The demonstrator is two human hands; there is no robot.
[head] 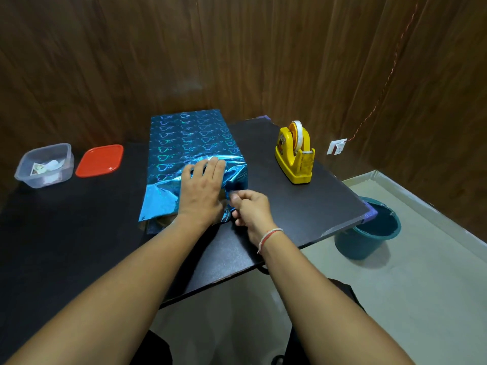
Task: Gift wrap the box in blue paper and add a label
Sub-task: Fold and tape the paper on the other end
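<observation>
Dark table point(303, 206) is carrying the box point(189, 143), left hand point(201, 191) pressing flat while right hand point(249, 206) is pinching the paper point(158, 198), which risks tearing.

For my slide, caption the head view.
Left hand presses blue paper on the box; right hand pinches its end fold.

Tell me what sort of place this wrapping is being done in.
Probably a small home or office corner: a dark table against wood-panelled walls, a wall socket low down, and a bucket on the tiled floor.
</observation>
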